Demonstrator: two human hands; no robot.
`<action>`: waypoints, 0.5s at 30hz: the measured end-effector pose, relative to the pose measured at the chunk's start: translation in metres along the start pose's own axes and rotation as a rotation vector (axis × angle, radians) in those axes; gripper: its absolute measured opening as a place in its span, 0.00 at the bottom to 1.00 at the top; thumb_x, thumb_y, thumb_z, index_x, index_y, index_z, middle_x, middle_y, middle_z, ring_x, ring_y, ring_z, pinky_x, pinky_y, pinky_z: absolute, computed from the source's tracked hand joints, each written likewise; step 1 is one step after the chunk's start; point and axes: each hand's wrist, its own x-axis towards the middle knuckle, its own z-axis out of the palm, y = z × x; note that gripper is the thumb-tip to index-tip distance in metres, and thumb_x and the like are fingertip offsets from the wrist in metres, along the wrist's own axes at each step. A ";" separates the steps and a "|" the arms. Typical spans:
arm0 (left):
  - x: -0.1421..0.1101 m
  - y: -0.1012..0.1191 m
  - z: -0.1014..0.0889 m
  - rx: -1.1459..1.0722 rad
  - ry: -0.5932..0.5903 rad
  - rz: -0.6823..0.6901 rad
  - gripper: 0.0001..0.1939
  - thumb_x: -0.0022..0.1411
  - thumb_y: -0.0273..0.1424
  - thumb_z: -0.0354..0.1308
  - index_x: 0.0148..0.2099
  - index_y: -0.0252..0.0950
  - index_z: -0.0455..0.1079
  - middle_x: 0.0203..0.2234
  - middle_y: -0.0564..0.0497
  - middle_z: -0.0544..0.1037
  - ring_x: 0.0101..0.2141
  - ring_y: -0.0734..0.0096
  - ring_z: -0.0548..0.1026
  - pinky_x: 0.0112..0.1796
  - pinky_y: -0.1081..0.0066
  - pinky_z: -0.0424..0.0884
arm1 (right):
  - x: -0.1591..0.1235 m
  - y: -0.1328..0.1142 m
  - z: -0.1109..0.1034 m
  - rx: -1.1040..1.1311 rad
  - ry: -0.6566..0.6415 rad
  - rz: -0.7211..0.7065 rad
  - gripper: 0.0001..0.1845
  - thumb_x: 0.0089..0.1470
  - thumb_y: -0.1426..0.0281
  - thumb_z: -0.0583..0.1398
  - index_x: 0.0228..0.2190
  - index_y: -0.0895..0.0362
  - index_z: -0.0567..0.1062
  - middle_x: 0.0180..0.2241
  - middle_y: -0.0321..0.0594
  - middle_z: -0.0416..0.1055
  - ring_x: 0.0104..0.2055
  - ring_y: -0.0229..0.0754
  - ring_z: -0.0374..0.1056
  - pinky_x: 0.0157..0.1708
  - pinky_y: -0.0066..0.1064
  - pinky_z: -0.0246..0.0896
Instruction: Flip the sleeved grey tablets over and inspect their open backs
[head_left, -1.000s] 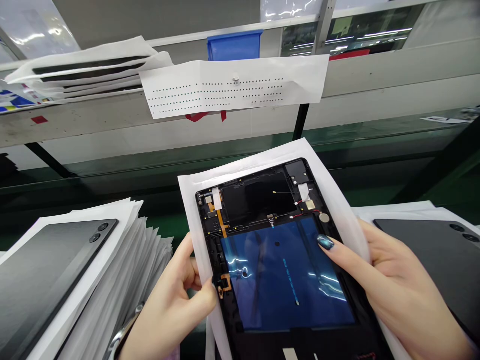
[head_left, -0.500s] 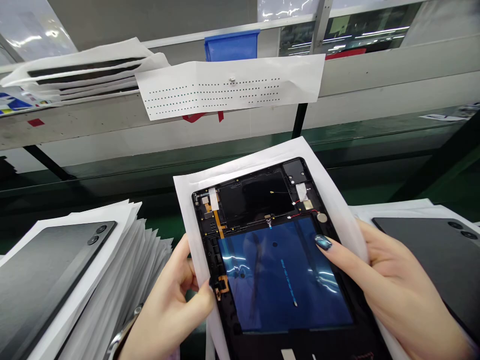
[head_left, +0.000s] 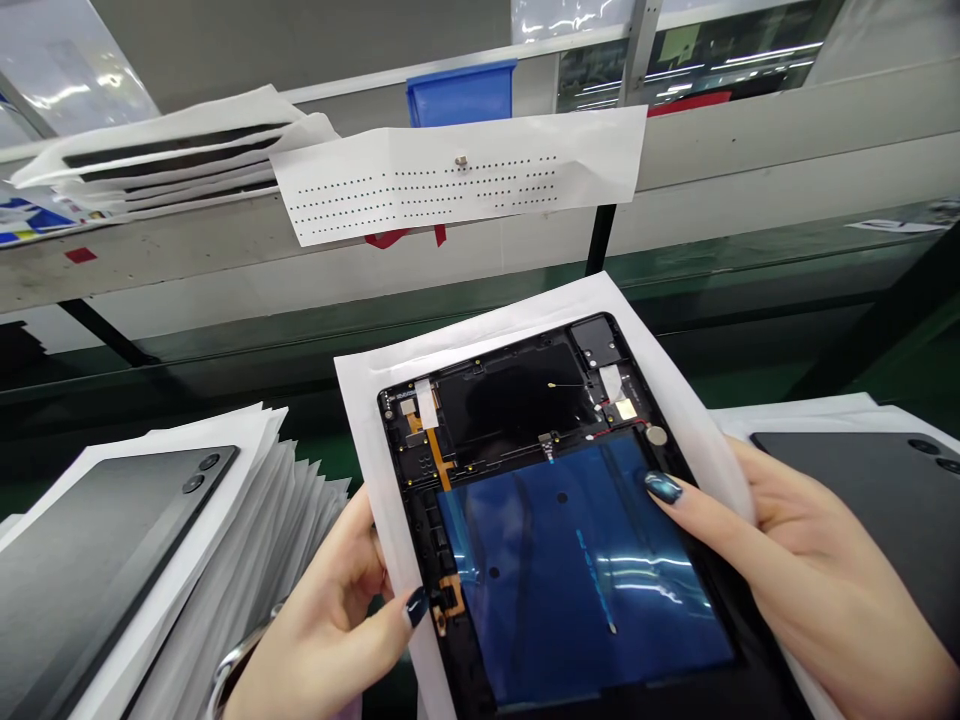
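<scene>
An opened tablet (head_left: 525, 470) lies tilted on a white sheet (head_left: 375, 400) in front of me, its black frame, orange flex cable and shiny blue battery film showing. My left hand (head_left: 337, 620) grips its left edge, thumb pressed near the orange cable. My right hand (head_left: 795, 580) holds the right edge with the sheet, thumb lying on the blue film.
A stack of grey tablets between white sheets (head_left: 112, 560) stands at the left, another grey tablet (head_left: 885, 500) at the right. Above, a shelf rail carries a dotted white sheet (head_left: 457, 180), a blue bin (head_left: 457, 95) and more wrapped tablets (head_left: 165, 150). A green belt (head_left: 300, 340) runs behind.
The tablet has tipped slightly and shifted a little toward me. My left thumb has slid onto the frame so its dark nail shows. The right hand keeps its grip.
</scene>
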 end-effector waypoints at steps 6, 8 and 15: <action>0.000 0.002 0.003 0.052 0.063 0.007 0.31 0.58 0.45 0.68 0.61 0.43 0.65 0.29 0.53 0.80 0.26 0.72 0.73 0.28 0.73 0.68 | 0.000 0.002 -0.001 -0.050 0.025 -0.028 0.22 0.51 0.60 0.69 0.49 0.45 0.79 0.46 0.35 0.82 0.41 0.54 0.81 0.33 0.33 0.80; 0.000 0.001 0.003 0.069 0.079 0.003 0.32 0.58 0.45 0.68 0.61 0.43 0.65 0.30 0.52 0.80 0.28 0.69 0.75 0.30 0.72 0.71 | -0.001 0.002 -0.001 -0.055 0.023 -0.029 0.23 0.51 0.60 0.69 0.50 0.45 0.79 0.44 0.36 0.82 0.38 0.54 0.81 0.30 0.33 0.80; 0.001 -0.001 0.005 0.019 0.129 0.059 0.24 0.55 0.44 0.71 0.53 0.47 0.73 0.30 0.55 0.80 0.30 0.74 0.75 0.34 0.79 0.71 | -0.002 0.008 -0.006 -0.107 0.038 -0.030 0.23 0.49 0.62 0.69 0.49 0.47 0.79 0.38 0.36 0.83 0.31 0.52 0.80 0.24 0.31 0.77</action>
